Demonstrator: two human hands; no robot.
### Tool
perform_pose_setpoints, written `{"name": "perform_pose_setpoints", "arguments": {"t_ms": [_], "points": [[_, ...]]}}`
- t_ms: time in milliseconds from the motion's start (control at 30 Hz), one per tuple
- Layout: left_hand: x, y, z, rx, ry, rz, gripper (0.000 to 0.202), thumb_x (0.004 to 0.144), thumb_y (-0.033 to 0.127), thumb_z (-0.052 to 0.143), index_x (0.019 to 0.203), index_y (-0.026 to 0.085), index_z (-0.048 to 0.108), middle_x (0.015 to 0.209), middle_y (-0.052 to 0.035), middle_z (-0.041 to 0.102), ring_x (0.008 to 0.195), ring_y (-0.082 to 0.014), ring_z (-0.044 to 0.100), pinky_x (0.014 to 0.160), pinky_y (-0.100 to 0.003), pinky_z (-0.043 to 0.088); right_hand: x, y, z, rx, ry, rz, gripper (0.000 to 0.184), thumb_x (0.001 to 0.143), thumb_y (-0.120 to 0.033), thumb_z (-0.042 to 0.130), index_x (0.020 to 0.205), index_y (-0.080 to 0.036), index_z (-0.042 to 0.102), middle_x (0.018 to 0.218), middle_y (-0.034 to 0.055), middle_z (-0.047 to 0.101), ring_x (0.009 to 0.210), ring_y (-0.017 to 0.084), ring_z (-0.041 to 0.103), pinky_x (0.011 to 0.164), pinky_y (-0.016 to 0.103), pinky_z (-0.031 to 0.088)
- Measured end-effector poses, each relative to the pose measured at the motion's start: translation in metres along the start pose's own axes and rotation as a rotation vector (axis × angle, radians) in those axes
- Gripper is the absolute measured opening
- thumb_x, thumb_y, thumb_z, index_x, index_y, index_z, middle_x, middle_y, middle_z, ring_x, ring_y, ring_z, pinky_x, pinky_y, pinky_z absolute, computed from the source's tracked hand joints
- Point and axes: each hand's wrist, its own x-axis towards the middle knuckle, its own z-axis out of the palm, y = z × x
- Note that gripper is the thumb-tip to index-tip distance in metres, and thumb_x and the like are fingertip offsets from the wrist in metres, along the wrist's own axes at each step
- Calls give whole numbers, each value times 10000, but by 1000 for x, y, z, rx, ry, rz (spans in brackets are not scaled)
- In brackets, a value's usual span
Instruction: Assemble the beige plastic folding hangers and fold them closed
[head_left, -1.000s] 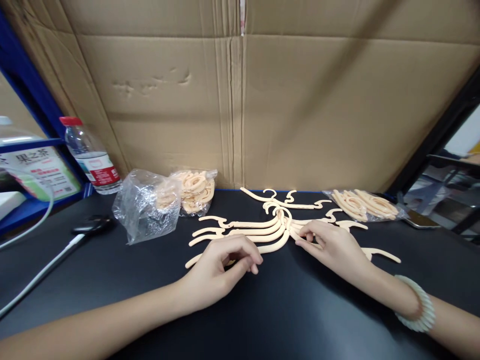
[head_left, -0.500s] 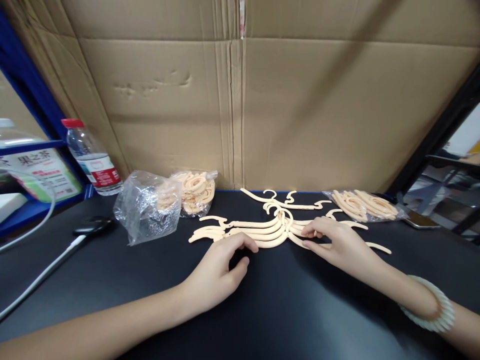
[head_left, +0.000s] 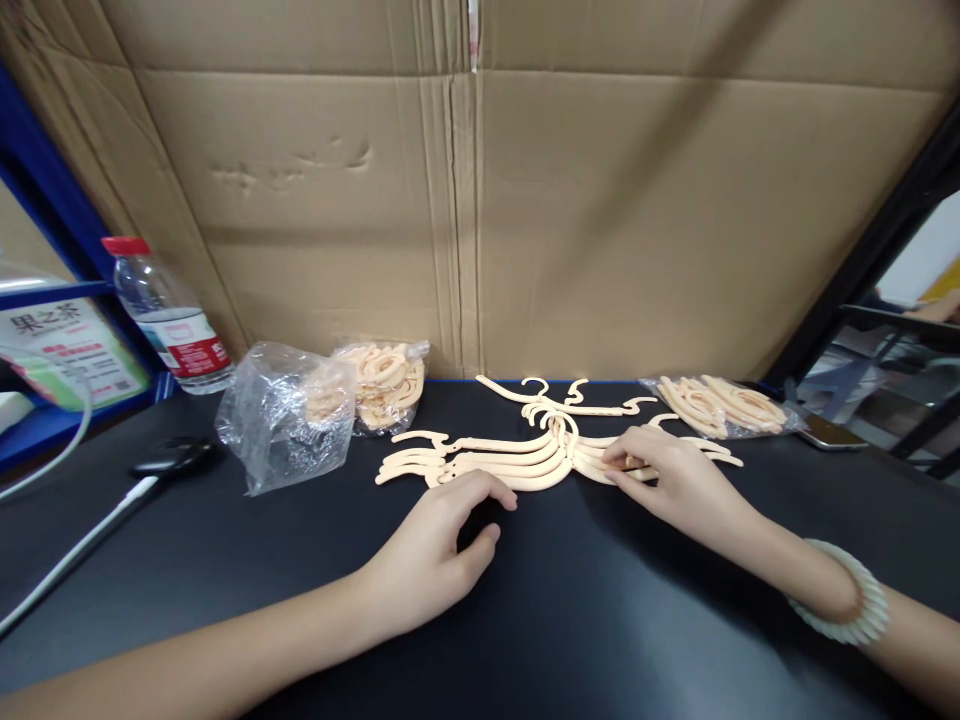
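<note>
Several cream clothes hangers lie nested on the black table, their hooks bunched at the middle. My right hand is at their right arms, thumb and fingers closed on the arm of the front hanger. It covers part of those arms, whose tips show beyond it. My left hand rests in front of the left arms, fingers curled, with a gap between thumb and forefinger and nothing in it. Behind the nested set lies another cream hanger with small notched hooks.
Plastic bags of cream parts lie at the left and right, beside a crumpled clear bag. A phone, a water bottle and a black device on a white cable are near the edges. Cardboard stands behind.
The front hanger's right arm has swung back against the others, with my right hand on it. My left hand has stayed almost still. The view has shifted slightly.
</note>
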Motion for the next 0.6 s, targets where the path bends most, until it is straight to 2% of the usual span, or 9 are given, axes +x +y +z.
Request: {"name": "perform_pose_setpoints", "arguments": {"t_ms": [467, 600], "points": [[0, 0, 2, 17, -61, 66, 274, 778, 45, 509, 982, 213, 579, 1082, -51, 625, 1045, -215, 571, 938, -361, 451, 3, -5, -6, 63, 3, 67, 163, 849, -225, 509, 768, -200, 649, 752, 45, 680, 698, 196, 631, 634, 317, 499], [-1, 0, 1, -4, -36, 66, 264, 785, 46, 509, 974, 212, 587, 1071, -48, 635, 1033, -210, 581, 931, -355, 454, 5, -6, -7, 70, -3, 73, 177, 843, -227, 498, 749, -198, 645, 734, 43, 673, 681, 191, 619, 622, 311, 483]]}}
